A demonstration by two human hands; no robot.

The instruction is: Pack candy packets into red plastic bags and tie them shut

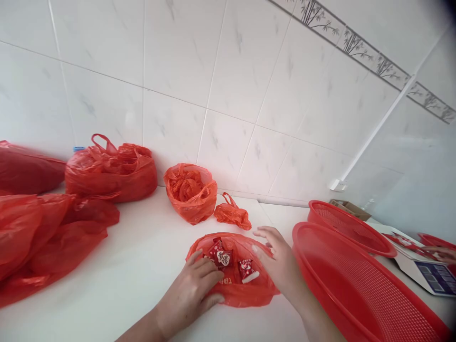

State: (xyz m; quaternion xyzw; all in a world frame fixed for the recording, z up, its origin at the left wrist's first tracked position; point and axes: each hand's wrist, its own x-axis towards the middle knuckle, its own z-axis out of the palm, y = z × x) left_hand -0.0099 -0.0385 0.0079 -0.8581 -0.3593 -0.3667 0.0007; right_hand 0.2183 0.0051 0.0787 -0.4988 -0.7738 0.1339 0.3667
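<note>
A thin red plastic bag (245, 299) sits on the white table with its mouth spread wide. Inside it lie a few small red-and-white wrapped packets, one packet (223, 258) on the left and another packet (245, 268) on the right. My left hand (195, 285) grips the bag's near left side, fingers bent over the rim and thumb in front. At the right rim is my right hand (280, 261), its thumb and fingers apart, with nothing visible held in it.
Behind stand a bag of crumpled bags (190, 194), a small tied bag (233, 214) and a fuller bag (110, 175). Loose red plastic (53, 237) lies left. Red baskets (335, 280) stand close by my right arm, with a scale (420, 268) beyond and another person's hand (441, 251).
</note>
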